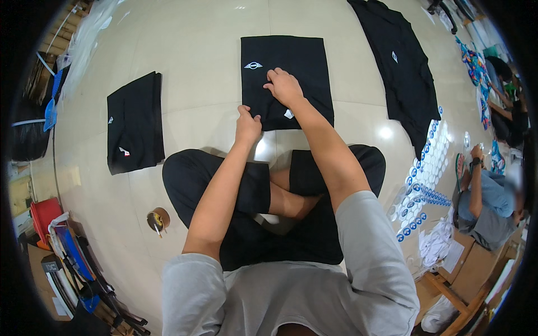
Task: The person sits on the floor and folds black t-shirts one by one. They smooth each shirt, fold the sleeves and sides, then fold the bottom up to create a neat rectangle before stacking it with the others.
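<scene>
A folded black garment [309,67] lies flat on the tiled floor in front of my crossed legs. It bears a white winged logo at its left side and a small white tag [288,114] near its lower edge. My left hand [249,126] grips the near left corner of this garment, fingers bent around the edge. Over its middle, my right hand [286,87] rests on the cloth with curled fingers and the thumb apart; nothing shows between them.
A folded black stack [136,122] sits to the left, and an unfolded black garment [399,63] lies to the right. A brown cup [158,219] stands by my left knee. Round blue-and-white stickers [420,189] cover floor at right, beside a seated person [487,201].
</scene>
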{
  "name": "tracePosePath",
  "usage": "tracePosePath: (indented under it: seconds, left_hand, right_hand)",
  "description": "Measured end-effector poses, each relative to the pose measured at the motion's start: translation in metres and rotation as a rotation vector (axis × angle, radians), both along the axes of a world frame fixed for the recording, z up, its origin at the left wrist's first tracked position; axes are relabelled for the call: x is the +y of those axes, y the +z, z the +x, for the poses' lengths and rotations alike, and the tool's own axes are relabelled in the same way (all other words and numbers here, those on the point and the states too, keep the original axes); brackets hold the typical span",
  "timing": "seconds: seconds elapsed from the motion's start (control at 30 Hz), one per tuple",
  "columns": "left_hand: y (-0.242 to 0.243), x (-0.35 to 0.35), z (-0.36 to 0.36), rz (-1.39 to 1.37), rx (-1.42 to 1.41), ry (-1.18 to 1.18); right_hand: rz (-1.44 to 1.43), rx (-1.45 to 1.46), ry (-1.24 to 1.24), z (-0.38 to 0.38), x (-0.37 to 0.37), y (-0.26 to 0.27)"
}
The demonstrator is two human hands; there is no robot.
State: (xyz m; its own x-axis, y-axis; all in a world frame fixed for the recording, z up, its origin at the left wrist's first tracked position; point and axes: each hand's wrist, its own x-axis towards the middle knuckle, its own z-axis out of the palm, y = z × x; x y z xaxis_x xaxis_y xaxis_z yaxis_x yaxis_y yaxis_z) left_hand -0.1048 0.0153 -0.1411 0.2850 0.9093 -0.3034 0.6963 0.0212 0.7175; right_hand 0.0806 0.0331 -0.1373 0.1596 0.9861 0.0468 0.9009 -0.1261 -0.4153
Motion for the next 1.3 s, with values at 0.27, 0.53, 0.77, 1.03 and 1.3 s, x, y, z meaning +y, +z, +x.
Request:
tracePosePath:
  seconds: [0.27,0.53,0.77,1.03,1.3]
  left_hand:
    - [0.047,0.001,0.012,0.530,0.226,-0.521]
    - [0.043,0.039,0.082,0.665,0.092,-0.906]
    - [0.020,0.077,0.113,0.254,-0.204,-0.853]
    - [-0.017,0.086,0.140,0.110,-0.118,-0.611]
    - [-0.017,0.076,0.147,0.086,-0.172,-0.362]
  right_hand:
    - [0.308,0.233,-0.422,0.035,-0.066,0.037]
    - [0.122,0.205,-0.585,-0.020,-0.151,0.028]
    - [0.313,0.313,-0.725,0.001,-0.150,-0.023]
    - [0.268,1.088,-1.012,0.006,-0.146,-0.007]
    - [0.257,1.305,-1.207,0.015,-0.150,-0.025]
